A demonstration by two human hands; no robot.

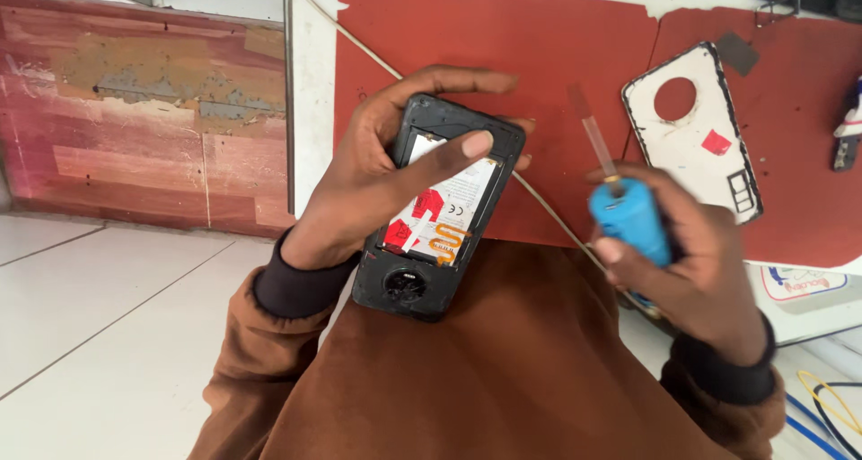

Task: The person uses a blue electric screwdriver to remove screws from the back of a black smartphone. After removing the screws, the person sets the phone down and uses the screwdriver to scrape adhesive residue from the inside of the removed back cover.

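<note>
Phone (437, 218), back removed, sits over red mat (503, 56) on white table (310, 83); left hand (377, 168) clasps it. Right hand (691, 254) grips blue tool (630, 218).

A white tiled floor (99, 316) is filling the lower left, with thin dark joints running across it at a slant. Behind it, a low wall (135, 110) of reddish wood-pattern panels is standing; its surface is peeling and showing grey patches near the top. A white worktable (310, 110) is taking the upper right, and red mats (503, 65) are lying flat on it, side by side. Soft, even light is falling over everything. At the lower right corner, blue and yellow cables (822, 411) are lying.
</note>
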